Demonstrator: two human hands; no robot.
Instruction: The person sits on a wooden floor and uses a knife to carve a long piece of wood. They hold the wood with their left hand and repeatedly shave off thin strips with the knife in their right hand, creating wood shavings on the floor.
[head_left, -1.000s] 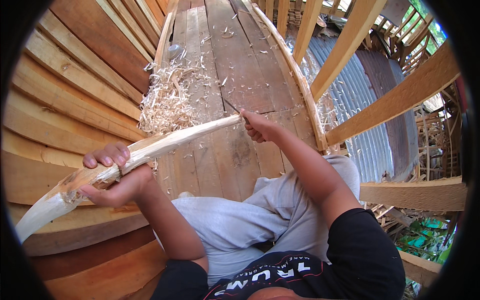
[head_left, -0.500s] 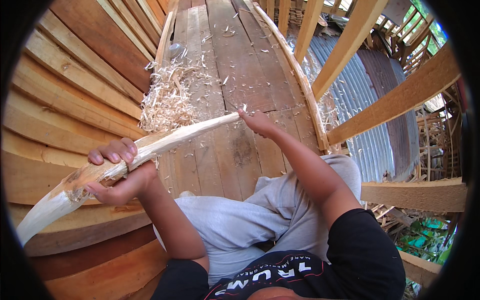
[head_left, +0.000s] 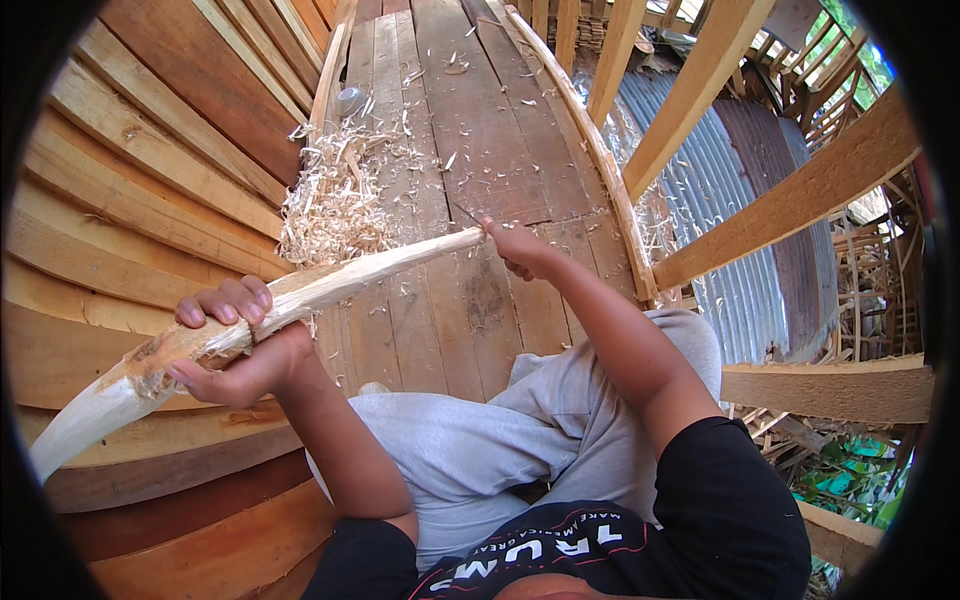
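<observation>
A long pale wooden pole (head_left: 360,275), shaved of its bark and slightly curved, slants across in front of me from the lower left up to the middle. My left hand (head_left: 268,365) wraps around its thicker part, where some brown patches remain. At the pole's thin far end, my right hand (head_left: 518,248) is closed on a knife (head_left: 464,211). Only the knife's thin dark blade shows, pointing up and left beyond the tip; the fingers cover its handle. Whether the blade touches the wood, I cannot tell.
Curled wood shavings (head_left: 335,205) lie heaped beside the plank wall (head_left: 130,190) on the left, with more scattered over the board floor (head_left: 490,130). A small clear container (head_left: 351,100) sits behind the heap. Timber railing posts (head_left: 690,110) and corrugated metal sheets (head_left: 740,260) stand on the right.
My right hand has shifted slightly right, and more of the knife blade shows beyond the pole's tip. The left hand and pole have hardly moved.
</observation>
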